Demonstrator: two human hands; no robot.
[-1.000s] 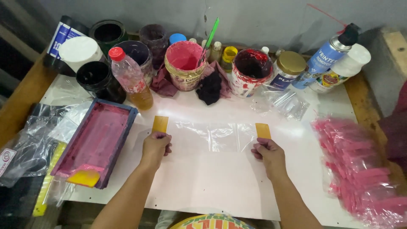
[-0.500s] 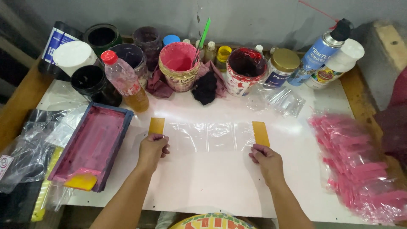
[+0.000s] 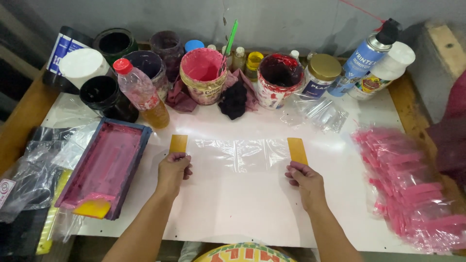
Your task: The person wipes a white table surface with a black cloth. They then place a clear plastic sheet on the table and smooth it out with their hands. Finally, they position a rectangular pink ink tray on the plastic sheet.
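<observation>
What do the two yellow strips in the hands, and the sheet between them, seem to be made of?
Yellow strips: probably tape or thin card, matte and opaque; cannot tell which. Sheet: likely thin clear plastic film, glossy, wrinkled, with the white table visible through it.

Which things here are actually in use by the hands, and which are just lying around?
In use:
left hand on one yellow tab
right hand on other yellow tab
clear plastic bag between them

Lying about:
framed pink screen
paint tubs
plastic bottle
spray can
pink bag pile
</observation>
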